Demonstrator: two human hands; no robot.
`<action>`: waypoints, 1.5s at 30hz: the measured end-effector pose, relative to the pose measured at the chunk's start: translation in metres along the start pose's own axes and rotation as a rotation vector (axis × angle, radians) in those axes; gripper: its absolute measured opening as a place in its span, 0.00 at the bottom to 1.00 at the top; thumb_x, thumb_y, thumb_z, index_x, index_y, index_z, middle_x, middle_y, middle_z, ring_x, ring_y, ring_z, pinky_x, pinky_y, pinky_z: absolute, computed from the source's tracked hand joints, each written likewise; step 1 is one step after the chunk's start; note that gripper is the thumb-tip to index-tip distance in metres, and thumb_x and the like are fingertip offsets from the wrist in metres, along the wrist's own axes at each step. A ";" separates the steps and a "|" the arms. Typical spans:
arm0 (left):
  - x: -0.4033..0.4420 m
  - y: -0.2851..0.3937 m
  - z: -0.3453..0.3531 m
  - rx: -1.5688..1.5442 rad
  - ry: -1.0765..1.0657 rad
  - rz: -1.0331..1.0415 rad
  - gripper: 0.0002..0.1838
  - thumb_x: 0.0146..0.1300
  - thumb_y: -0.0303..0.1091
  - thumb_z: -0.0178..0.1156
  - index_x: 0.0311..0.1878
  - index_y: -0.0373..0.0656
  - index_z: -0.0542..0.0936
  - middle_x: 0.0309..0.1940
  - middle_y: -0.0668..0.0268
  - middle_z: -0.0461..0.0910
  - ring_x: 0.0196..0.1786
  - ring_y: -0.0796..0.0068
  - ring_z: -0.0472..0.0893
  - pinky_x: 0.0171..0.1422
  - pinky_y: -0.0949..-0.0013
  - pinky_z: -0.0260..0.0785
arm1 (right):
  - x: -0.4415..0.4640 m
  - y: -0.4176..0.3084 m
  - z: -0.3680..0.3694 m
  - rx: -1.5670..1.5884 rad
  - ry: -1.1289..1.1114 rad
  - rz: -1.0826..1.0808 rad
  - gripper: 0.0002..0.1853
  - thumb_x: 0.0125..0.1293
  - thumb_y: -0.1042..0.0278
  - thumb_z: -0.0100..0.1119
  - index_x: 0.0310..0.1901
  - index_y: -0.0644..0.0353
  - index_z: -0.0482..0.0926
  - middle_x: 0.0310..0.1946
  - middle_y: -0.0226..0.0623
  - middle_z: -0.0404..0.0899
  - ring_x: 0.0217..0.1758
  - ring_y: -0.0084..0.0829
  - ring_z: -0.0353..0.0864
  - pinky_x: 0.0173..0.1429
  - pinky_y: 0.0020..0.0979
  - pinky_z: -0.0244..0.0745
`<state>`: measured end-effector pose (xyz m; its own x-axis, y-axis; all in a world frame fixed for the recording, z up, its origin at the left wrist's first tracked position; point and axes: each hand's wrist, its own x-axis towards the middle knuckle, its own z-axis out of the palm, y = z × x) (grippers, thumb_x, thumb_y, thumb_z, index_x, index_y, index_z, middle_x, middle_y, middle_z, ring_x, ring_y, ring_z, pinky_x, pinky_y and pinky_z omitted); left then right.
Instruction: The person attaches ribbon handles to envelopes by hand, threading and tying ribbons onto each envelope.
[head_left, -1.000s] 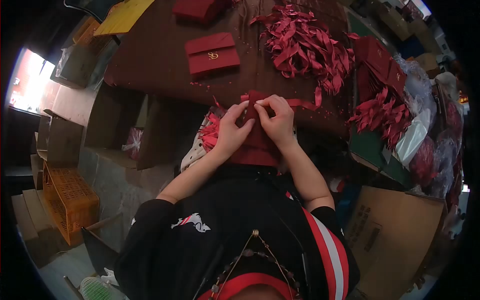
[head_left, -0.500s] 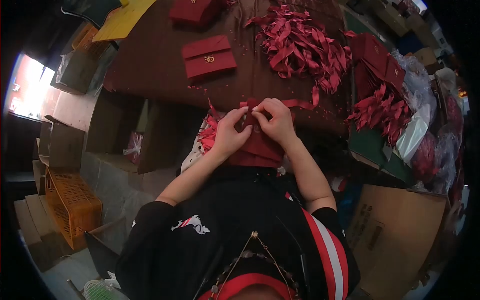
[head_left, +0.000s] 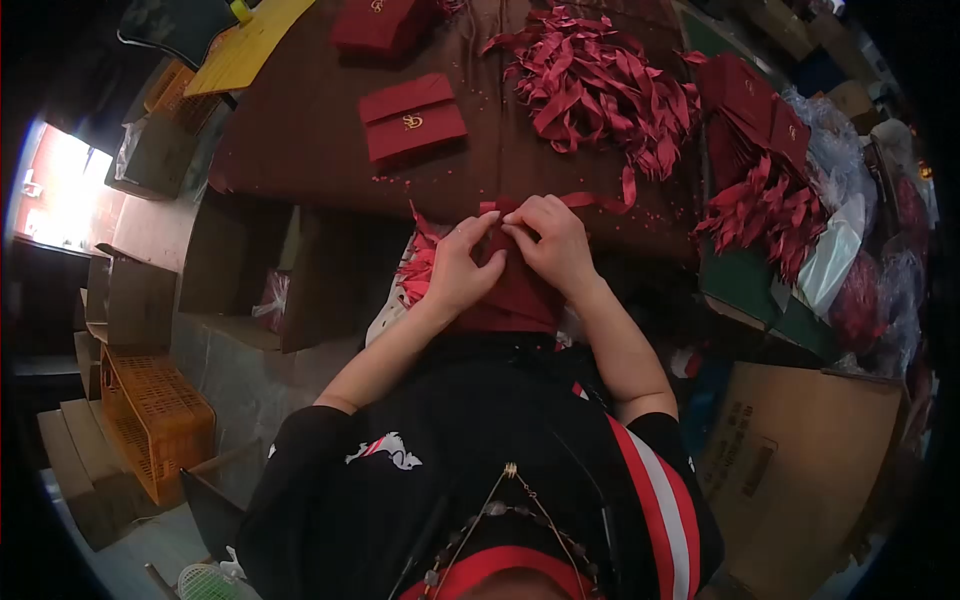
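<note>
A dark red gift bag [head_left: 520, 297] lies against my lap at the table's near edge. My left hand [head_left: 464, 264] is closed in a pinch at the bag's upper edge, its thumb resting over the front. Beside it, my right hand [head_left: 552, 242] pinches the same edge, thumb and forefinger together. A red ribbon [head_left: 600, 204] runs from under the right fingers across the table, and a short piece shows by the left fingertips. My fingers hide how ribbon and bag meet. More red ribbons [head_left: 418, 268] hang left of my left wrist.
Stacked red bags with gold lettering [head_left: 413, 122] sit on the brown-covered table [head_left: 290, 130]. A large ribbon heap [head_left: 610, 85] lies beyond my hands. At right are more bags [head_left: 755, 105] and clear plastic [head_left: 840, 150]. Cardboard boxes [head_left: 800, 470] and an orange crate [head_left: 160, 420] flank me.
Both hands keep their pinch at the bag's upper edge with little movement. The gold print on the bag in my lap no longer shows. The view has shifted slightly.
</note>
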<state>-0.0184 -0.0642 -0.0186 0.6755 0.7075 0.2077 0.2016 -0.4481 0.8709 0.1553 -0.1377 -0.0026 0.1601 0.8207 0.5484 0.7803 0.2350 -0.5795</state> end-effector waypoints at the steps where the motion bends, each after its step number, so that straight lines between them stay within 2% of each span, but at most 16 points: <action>1: 0.001 -0.003 0.001 0.003 0.001 0.002 0.29 0.59 0.29 0.69 0.66 0.35 0.79 0.48 0.62 0.83 0.53 0.72 0.82 0.60 0.69 0.73 | 0.000 -0.002 -0.001 -0.023 0.004 0.016 0.06 0.59 0.75 0.70 0.38 0.59 0.85 0.34 0.38 0.83 0.40 0.44 0.82 0.45 0.39 0.78; 7: 0.007 0.000 -0.007 -0.240 -0.040 -0.103 0.28 0.62 0.27 0.65 0.68 0.35 0.79 0.46 0.69 0.83 0.47 0.79 0.80 0.54 0.73 0.73 | 0.000 -0.004 -0.009 0.063 -0.016 0.186 0.06 0.64 0.72 0.68 0.41 0.61 0.85 0.36 0.40 0.84 0.42 0.44 0.85 0.48 0.37 0.79; 9: 0.012 0.004 -0.020 -0.685 -0.234 -0.421 0.25 0.67 0.27 0.62 0.68 0.35 0.79 0.47 0.70 0.83 0.44 0.84 0.77 0.50 0.78 0.70 | -0.001 -0.002 -0.011 0.098 -0.011 0.193 0.05 0.65 0.72 0.68 0.40 0.61 0.85 0.36 0.40 0.83 0.42 0.44 0.85 0.47 0.38 0.79; 11: 0.017 0.009 -0.029 -0.756 -0.275 -0.470 0.22 0.71 0.28 0.60 0.67 0.35 0.80 0.46 0.70 0.83 0.44 0.87 0.77 0.47 0.82 0.68 | 0.002 -0.001 -0.011 0.135 -0.007 0.195 0.04 0.66 0.71 0.67 0.40 0.60 0.85 0.37 0.40 0.83 0.41 0.44 0.85 0.47 0.39 0.79; 14: 0.023 -0.001 -0.021 -0.597 -0.243 -0.415 0.20 0.71 0.27 0.62 0.65 0.36 0.81 0.43 0.70 0.82 0.44 0.83 0.78 0.49 0.79 0.70 | 0.000 -0.003 -0.005 0.191 0.036 0.177 0.05 0.66 0.71 0.68 0.41 0.61 0.84 0.37 0.40 0.83 0.42 0.43 0.85 0.47 0.39 0.79; 16: 0.026 -0.022 -0.006 -0.291 -0.044 0.027 0.19 0.70 0.24 0.63 0.63 0.37 0.83 0.43 0.68 0.82 0.45 0.80 0.80 0.51 0.76 0.71 | 0.000 -0.006 0.002 0.172 0.057 0.121 0.06 0.65 0.72 0.69 0.41 0.62 0.83 0.37 0.40 0.84 0.42 0.43 0.86 0.47 0.38 0.79; 21: 0.035 -0.020 -0.004 -0.206 -0.018 -0.029 0.12 0.68 0.21 0.63 0.54 0.36 0.83 0.48 0.65 0.81 0.48 0.74 0.81 0.53 0.70 0.73 | 0.005 -0.006 0.004 0.211 0.076 0.131 0.07 0.64 0.74 0.69 0.43 0.62 0.83 0.39 0.41 0.83 0.44 0.44 0.85 0.49 0.40 0.79; 24: 0.042 -0.012 0.000 -0.038 0.044 0.067 0.07 0.68 0.19 0.61 0.47 0.35 0.81 0.51 0.60 0.77 0.50 0.63 0.82 0.53 0.64 0.75 | 0.006 -0.002 0.003 0.083 0.108 0.093 0.17 0.65 0.72 0.70 0.55 0.58 0.82 0.55 0.41 0.78 0.53 0.44 0.82 0.54 0.39 0.79; 25: 0.047 -0.008 0.001 0.069 0.099 0.153 0.07 0.67 0.19 0.60 0.47 0.36 0.80 0.50 0.58 0.77 0.50 0.58 0.82 0.52 0.62 0.76 | 0.007 -0.001 0.003 0.084 0.103 0.095 0.17 0.65 0.72 0.70 0.55 0.58 0.82 0.55 0.41 0.78 0.53 0.44 0.82 0.54 0.39 0.79; 27: 0.057 -0.001 0.003 0.192 0.197 0.221 0.08 0.66 0.19 0.59 0.47 0.37 0.77 0.49 0.54 0.77 0.49 0.47 0.81 0.50 0.54 0.76 | 0.010 -0.001 0.002 -0.205 0.161 -0.038 0.25 0.64 0.69 0.71 0.64 0.53 0.78 0.64 0.41 0.73 0.58 0.43 0.79 0.61 0.44 0.76; 28: 0.065 -0.006 0.004 0.249 0.257 0.251 0.08 0.66 0.20 0.59 0.47 0.38 0.77 0.49 0.55 0.77 0.49 0.47 0.81 0.50 0.54 0.76 | 0.009 0.003 0.001 -0.365 0.124 -0.088 0.34 0.64 0.65 0.72 0.71 0.49 0.71 0.71 0.41 0.68 0.66 0.42 0.75 0.70 0.50 0.69; 31: 0.081 -0.016 0.002 0.343 0.306 0.259 0.07 0.66 0.21 0.59 0.46 0.39 0.76 0.49 0.55 0.77 0.48 0.46 0.81 0.47 0.52 0.76 | 0.009 0.012 0.010 -0.471 0.077 -0.012 0.38 0.65 0.63 0.72 0.75 0.51 0.66 0.74 0.42 0.66 0.74 0.44 0.70 0.76 0.53 0.62; 34: 0.082 -0.021 -0.001 0.399 0.252 0.216 0.06 0.68 0.22 0.59 0.46 0.39 0.76 0.49 0.55 0.76 0.47 0.46 0.81 0.47 0.51 0.76 | 0.008 0.030 0.013 -0.294 0.013 0.041 0.41 0.66 0.59 0.71 0.77 0.54 0.61 0.76 0.42 0.64 0.78 0.45 0.65 0.77 0.54 0.61; 40: 0.059 -0.036 -0.046 0.252 0.367 0.039 0.01 0.73 0.23 0.56 0.44 0.36 0.77 0.43 0.56 0.76 0.33 0.64 0.85 0.39 0.62 0.80 | 0.005 0.041 0.007 -0.241 -0.022 0.088 0.42 0.68 0.56 0.69 0.79 0.54 0.59 0.77 0.42 0.64 0.79 0.43 0.64 0.78 0.54 0.60; 42: 0.047 -0.041 -0.058 0.260 0.453 0.033 0.01 0.72 0.22 0.57 0.44 0.36 0.77 0.42 0.56 0.77 0.31 0.63 0.85 0.38 0.63 0.79 | 0.006 0.040 0.007 -0.246 -0.034 0.099 0.42 0.68 0.56 0.69 0.79 0.54 0.59 0.77 0.41 0.64 0.79 0.43 0.64 0.78 0.54 0.59; 45: 0.037 -0.047 -0.071 0.522 0.577 0.113 0.05 0.70 0.25 0.60 0.46 0.40 0.78 0.45 0.55 0.78 0.46 0.54 0.83 0.48 0.55 0.77 | 0.005 0.040 0.007 -0.240 -0.005 0.057 0.41 0.68 0.56 0.69 0.78 0.54 0.60 0.77 0.40 0.64 0.79 0.44 0.64 0.79 0.55 0.58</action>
<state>-0.0528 0.0217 -0.0199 0.2652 0.7505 0.6054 0.5578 -0.6316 0.5386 0.1835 -0.1204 -0.0272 0.2052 0.8319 0.5156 0.8914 0.0586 -0.4493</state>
